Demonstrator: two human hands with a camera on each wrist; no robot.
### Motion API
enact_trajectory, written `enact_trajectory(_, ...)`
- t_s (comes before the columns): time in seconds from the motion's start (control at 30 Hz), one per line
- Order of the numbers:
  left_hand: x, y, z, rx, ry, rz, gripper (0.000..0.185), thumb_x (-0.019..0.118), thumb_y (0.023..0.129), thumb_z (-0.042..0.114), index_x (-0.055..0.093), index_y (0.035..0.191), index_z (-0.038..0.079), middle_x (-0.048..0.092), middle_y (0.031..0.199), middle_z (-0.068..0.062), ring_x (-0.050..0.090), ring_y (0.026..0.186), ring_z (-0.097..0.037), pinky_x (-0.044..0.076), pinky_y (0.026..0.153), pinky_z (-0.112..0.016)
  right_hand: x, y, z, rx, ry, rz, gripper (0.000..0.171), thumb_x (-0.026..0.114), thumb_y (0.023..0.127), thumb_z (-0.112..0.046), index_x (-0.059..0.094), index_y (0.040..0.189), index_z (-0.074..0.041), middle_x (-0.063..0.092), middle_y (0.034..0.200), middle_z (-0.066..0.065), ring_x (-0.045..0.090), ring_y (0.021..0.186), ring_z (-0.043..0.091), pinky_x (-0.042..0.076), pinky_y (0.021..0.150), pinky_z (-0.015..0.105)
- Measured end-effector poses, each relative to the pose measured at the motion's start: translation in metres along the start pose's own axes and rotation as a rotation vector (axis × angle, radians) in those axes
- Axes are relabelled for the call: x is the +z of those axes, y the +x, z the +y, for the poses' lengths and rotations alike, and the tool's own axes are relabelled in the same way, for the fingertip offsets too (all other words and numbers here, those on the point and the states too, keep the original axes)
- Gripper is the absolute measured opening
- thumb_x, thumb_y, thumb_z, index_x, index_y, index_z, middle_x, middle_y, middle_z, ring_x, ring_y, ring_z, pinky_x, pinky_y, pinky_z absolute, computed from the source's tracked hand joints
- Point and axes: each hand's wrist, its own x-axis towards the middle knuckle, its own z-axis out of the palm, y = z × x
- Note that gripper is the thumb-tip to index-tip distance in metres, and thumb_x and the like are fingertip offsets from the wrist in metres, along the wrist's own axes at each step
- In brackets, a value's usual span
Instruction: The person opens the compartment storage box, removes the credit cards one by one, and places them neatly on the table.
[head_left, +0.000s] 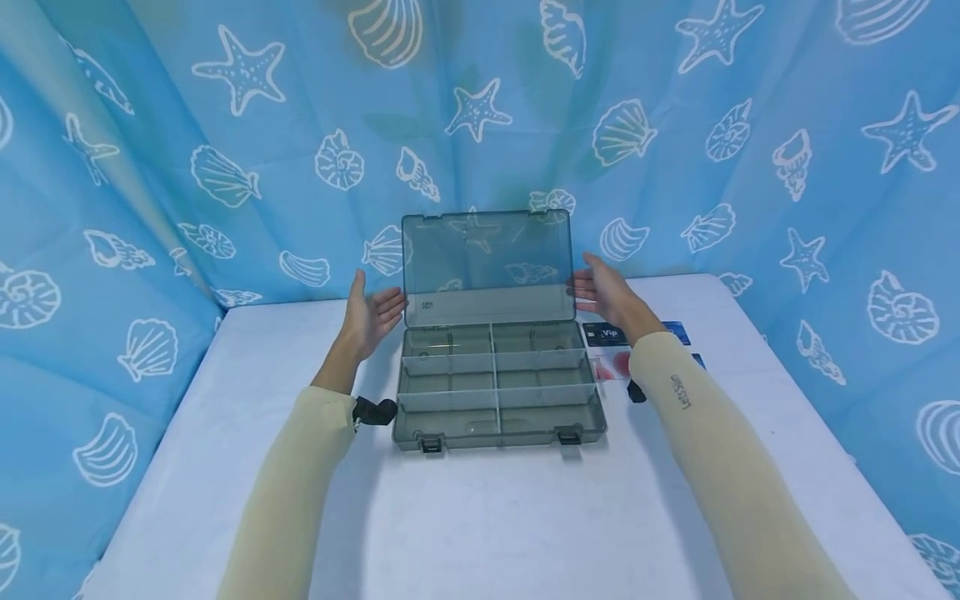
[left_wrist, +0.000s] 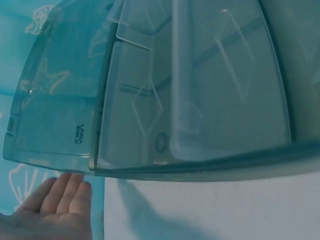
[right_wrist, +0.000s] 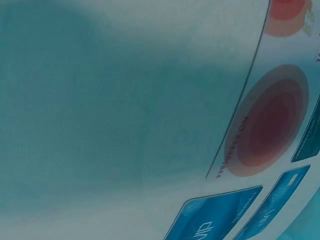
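A grey see-through plastic organizer box (head_left: 495,440) lies on the table with its lid (head_left: 487,258) raised at the back. Clear dividers split its base into several compartments, and two dark latches (head_left: 568,435) sit on the front. At the lid's lower left edge is my left hand (head_left: 369,317), fingers extended and thumb up. In the left wrist view those fingertips (left_wrist: 68,176) are right at the lid's edge near the hinge. My right hand (head_left: 609,293) is held at the lid's right edge with its fingers straight. The right wrist view leaves that hand out.
Several cards lie right of the box, partly under my right forearm: a dark "Vip" card (head_left: 604,334), a blue card (right_wrist: 215,212) and a white card with red circles (right_wrist: 270,125). Behind the white-covered table (head_left: 480,525) hangs a blue shell-print curtain (head_left: 292,192).
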Motion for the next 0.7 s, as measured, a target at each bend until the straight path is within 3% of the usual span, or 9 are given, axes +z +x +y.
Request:
enact_trajectory(0.27, 0.003, 0.000, 0.005, 0.002, -0.048, 0.021, 0.100, 0.018, 0.092, 0.076, 0.027, 0.150, -0.004, 0.032, 0.154, -0.018, 0.035, 0.139, -0.028, 0.030, 0.114, -0.036, 0.001, -0.003, -0.006, 0.001, -0.013, 0.031, 0.072, 0.027, 0.104, -0.051, 0.026, 0.149, 0.005, 0.035, 0.149, 0.021, 0.039, 0.135, 0.034, 0.032, 0.112, 0.047)
enact_trajectory(0.4, 0.003, 0.000, 0.008, 0.023, -0.054, 0.042, 0.096, 0.017, 0.094, 0.073, 0.029, 0.149, -0.004, 0.036, 0.151, -0.020, 0.039, 0.137, -0.029, 0.033, 0.112, -0.036, -0.001, -0.009, -0.009, -0.025, -0.002, 0.004, 0.072, 0.026, 0.105, -0.051, 0.024, 0.150, 0.004, 0.031, 0.152, 0.022, 0.037, 0.137, 0.035, 0.031, 0.113, 0.047)
enact_trajectory(0.53, 0.004, -0.003, 0.013, 0.077, -0.085, 0.043, 0.093, 0.019, 0.096, 0.071, 0.034, 0.147, -0.005, 0.041, 0.147, -0.020, 0.044, 0.133, -0.028, 0.036, 0.110, -0.034, -0.006, -0.019, -0.014, -0.085, 0.008, -0.029, 0.073, 0.026, 0.104, -0.053, 0.023, 0.151, 0.004, 0.032, 0.152, 0.020, 0.037, 0.137, 0.035, 0.032, 0.113, 0.046)
enact_trajectory(0.7, 0.003, -0.014, 0.021, 0.171, -0.027, -0.006, 0.091, 0.020, 0.096, 0.070, 0.036, 0.146, -0.004, 0.042, 0.147, -0.019, 0.045, 0.132, -0.027, 0.037, 0.110, -0.034, -0.011, -0.035, -0.019, -0.166, -0.019, -0.077, 0.076, 0.032, 0.101, -0.058, 0.031, 0.148, 0.002, 0.039, 0.149, 0.019, 0.041, 0.135, 0.032, 0.034, 0.111, 0.044)
